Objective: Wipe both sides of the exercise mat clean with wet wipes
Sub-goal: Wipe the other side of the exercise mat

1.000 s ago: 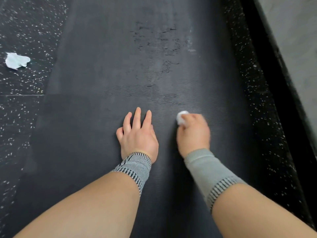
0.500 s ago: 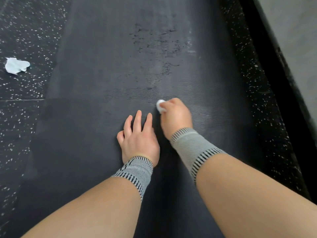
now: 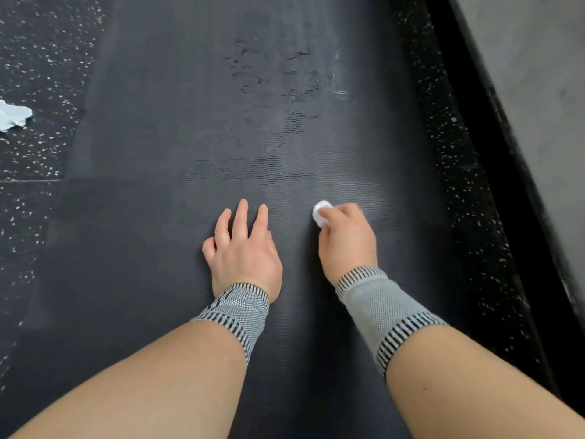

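A dark grey ribbed exercise mat (image 3: 190, 122) lies flat on the floor and runs away from me. Damp streaks mark its middle and far part. My right hand (image 3: 346, 240) grips a balled white wet wipe (image 3: 320, 213) and presses it onto the mat; only the wipe's front edge shows past the fingers. My left hand (image 3: 243, 248) rests flat on the mat just left of it, fingers spread and straight. Both wrists wear grey knitted bands.
A crumpled white wipe (image 3: 14, 117) lies on the black speckled floor (image 3: 38, 58) at the far left. Speckled floor also borders the mat on the right (image 3: 459, 153), ending at a black skirting and a grey wall (image 3: 538, 90).
My right hand with the wipe swept left and forward beside my left hand, then came back to the right and nearer me. My left hand stayed planted.
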The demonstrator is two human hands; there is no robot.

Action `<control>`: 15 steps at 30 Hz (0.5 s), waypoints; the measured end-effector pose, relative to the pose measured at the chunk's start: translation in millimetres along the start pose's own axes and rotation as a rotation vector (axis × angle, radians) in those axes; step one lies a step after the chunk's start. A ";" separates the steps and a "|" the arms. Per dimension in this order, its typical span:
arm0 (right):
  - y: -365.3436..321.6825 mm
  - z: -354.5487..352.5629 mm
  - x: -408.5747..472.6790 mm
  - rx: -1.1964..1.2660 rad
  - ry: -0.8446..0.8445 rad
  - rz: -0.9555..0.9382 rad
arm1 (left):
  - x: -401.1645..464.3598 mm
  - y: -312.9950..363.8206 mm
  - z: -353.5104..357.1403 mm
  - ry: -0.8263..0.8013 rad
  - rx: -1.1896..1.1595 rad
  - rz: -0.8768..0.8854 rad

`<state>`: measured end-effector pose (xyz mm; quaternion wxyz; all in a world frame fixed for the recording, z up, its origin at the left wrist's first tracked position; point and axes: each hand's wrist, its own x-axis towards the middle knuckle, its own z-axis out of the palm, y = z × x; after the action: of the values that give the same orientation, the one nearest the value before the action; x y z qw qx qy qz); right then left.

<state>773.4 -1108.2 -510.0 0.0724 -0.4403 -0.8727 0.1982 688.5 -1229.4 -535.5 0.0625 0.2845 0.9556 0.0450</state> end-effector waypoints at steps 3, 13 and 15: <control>11.0 -4.4 -8.3 0.042 0.048 -0.007 | 0.3 0.5 -0.5 0.003 -0.001 0.004; 48.4 -20.4 9.1 0.037 0.200 0.313 | -0.2 1.2 -1.7 -0.004 0.004 0.003; 37.0 -10.5 4.6 0.068 0.132 0.172 | 0.1 0.9 -1.6 -0.001 0.004 0.000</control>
<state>801.2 -1081.8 -515.8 0.1274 -0.5230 -0.8178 0.2035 688.6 -1228.7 -533.9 0.0626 0.2848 0.9556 0.0430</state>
